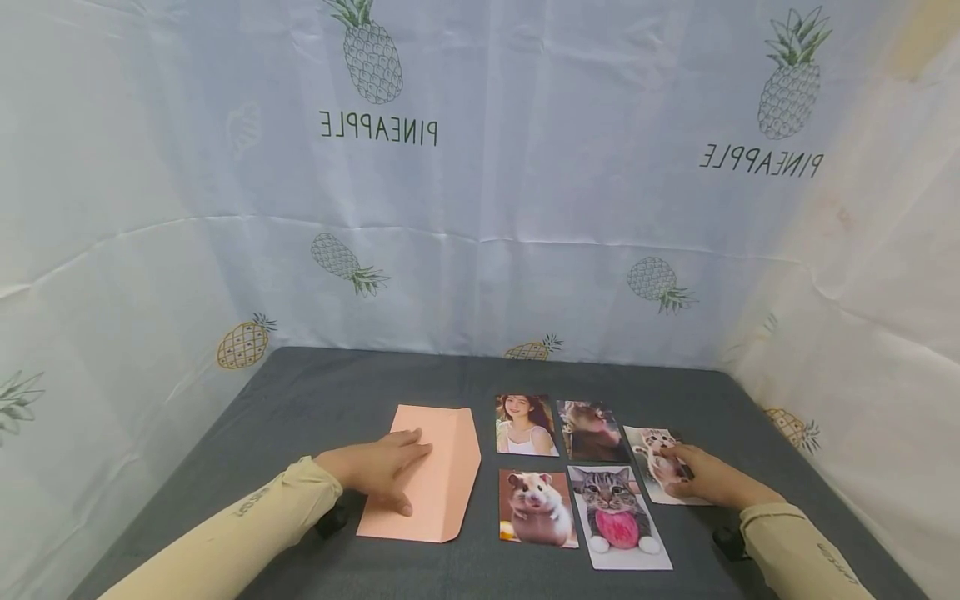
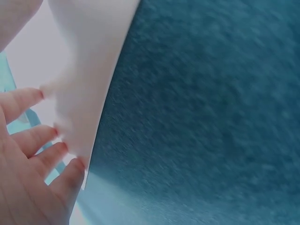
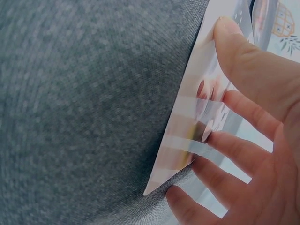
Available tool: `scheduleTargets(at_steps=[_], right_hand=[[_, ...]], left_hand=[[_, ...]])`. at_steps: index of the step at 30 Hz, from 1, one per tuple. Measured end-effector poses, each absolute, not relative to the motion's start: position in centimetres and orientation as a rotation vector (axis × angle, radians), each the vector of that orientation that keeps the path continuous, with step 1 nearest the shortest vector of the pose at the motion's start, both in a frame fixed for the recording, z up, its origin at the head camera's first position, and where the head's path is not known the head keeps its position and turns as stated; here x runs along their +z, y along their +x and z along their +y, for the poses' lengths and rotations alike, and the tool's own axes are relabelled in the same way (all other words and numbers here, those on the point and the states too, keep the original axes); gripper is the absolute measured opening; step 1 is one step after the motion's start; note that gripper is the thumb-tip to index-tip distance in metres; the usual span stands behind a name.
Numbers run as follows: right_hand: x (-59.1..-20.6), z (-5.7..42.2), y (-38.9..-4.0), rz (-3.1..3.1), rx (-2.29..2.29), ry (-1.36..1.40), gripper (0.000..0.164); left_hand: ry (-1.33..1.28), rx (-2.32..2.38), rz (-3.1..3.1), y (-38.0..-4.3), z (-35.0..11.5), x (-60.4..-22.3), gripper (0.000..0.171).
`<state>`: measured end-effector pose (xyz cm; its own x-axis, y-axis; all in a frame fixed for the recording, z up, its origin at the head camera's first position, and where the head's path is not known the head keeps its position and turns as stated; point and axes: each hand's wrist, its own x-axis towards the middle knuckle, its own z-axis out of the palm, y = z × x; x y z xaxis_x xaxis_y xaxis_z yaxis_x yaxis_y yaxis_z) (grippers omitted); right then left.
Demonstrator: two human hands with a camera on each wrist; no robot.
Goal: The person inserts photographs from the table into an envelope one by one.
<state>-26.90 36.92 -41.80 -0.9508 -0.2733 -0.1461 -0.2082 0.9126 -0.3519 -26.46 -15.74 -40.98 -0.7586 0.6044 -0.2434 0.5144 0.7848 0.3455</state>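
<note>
A peach envelope (image 1: 431, 475) lies flat on the dark table with its flap side to the right. My left hand (image 1: 378, 471) rests on its left part, fingers spread; in the left wrist view the fingertips (image 2: 61, 149) touch the pale paper. At the right end of the photo cards is a kitten photo card (image 1: 654, 454), partly covered by my right hand (image 1: 708, 477). In the right wrist view the thumb (image 3: 229, 30) and several fingertips lie on the glossy kitten card, and the little finger is beside its lower corner.
Left of the kitten card lie a portrait photo of a person (image 1: 525, 427), a dark brownish photo card (image 1: 594, 432), a hamster photo card (image 1: 537, 510) and a tabby cat photo card (image 1: 621, 521). A pineapple-print curtain (image 1: 480, 183) stands behind and beside the dark table (image 1: 337, 375).
</note>
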Motion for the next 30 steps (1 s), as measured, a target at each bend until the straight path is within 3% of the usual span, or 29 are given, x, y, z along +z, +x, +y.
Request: scheduleTargets(at_steps=[24, 30], right_hand=[[-42.0, 37.1, -27.0, 2.886, -0.498, -0.357, 0.069], [-41.9, 37.1, -26.8, 2.893, -0.519, -0.407, 0.065]], left_hand=[[0.868, 0.205, 2.701, -26.9, -13.1, -40.9, 0.091], [0.914, 0.181, 2.749, -27.0, -12.9, -41.0, 0.083]])
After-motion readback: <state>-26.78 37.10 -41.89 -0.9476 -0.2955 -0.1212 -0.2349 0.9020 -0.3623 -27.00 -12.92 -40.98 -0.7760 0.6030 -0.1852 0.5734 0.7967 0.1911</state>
